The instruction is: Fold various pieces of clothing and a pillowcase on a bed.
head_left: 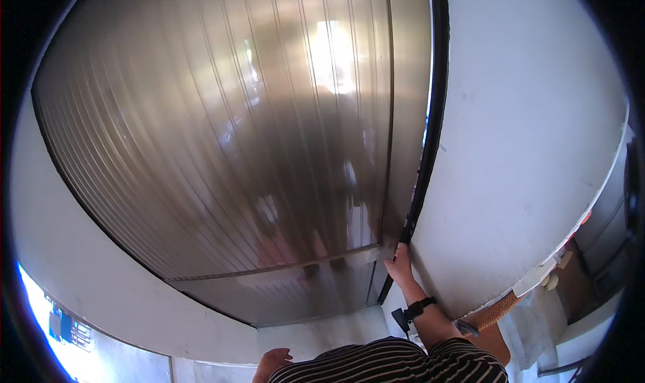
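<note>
A large, shiny metal door (222,148) with ribbed panels fills most of the view ahead of me. Along its right side runs a narrow slit of light, next to a black frame strip (430,114). My right hand (400,265) is at the lower part of that right edge, fingers curled round it and thumb against the door's face. A black strap with a small black device (413,312) sits on my right wrist. Low in the view, my left hand (273,362) hangs beside my striped shirt, away from the door, fingers loosely bent and apart, with nothing visible in it.
A white wall (524,114) stands close on the right, and another white wall (87,255) curves along the left. Behind my right arm is an orange-brown woven-looking thing (494,312). Bright daylight enters at the lower left, near blue items (60,324).
</note>
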### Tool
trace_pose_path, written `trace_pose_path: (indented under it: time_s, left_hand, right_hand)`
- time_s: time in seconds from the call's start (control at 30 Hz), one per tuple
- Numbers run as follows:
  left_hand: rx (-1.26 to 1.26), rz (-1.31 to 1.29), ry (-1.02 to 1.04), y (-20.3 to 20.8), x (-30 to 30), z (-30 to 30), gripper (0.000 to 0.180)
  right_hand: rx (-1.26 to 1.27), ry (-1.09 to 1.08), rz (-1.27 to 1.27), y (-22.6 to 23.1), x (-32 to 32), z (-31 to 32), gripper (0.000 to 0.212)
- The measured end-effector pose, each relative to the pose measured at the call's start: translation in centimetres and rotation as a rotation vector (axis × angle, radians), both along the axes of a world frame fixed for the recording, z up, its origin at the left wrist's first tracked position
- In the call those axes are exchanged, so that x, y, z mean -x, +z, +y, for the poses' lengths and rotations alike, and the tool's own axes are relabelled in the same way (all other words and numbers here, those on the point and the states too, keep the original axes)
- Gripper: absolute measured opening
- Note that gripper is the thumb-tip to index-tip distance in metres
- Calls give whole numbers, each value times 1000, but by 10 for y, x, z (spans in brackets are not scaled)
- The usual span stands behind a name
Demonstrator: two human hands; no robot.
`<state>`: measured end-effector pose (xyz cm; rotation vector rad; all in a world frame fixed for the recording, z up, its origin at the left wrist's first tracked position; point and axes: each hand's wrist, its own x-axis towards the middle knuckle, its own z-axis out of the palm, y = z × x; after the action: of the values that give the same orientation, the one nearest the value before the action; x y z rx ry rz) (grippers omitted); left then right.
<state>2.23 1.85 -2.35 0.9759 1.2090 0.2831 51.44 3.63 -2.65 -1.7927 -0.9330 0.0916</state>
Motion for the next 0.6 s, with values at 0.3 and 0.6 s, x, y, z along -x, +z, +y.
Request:
trace_pose_path:
  time_s: [0.3,0.6]
  left_hand:
    - [-120,-86,-57,-7,-14,8,28]
    - [-90,-27,78,-5,19,8,27]
  right_hand:
    - [-37,267,156,-11,29,19,31]
    - [145,596,247,37,107,35,37]
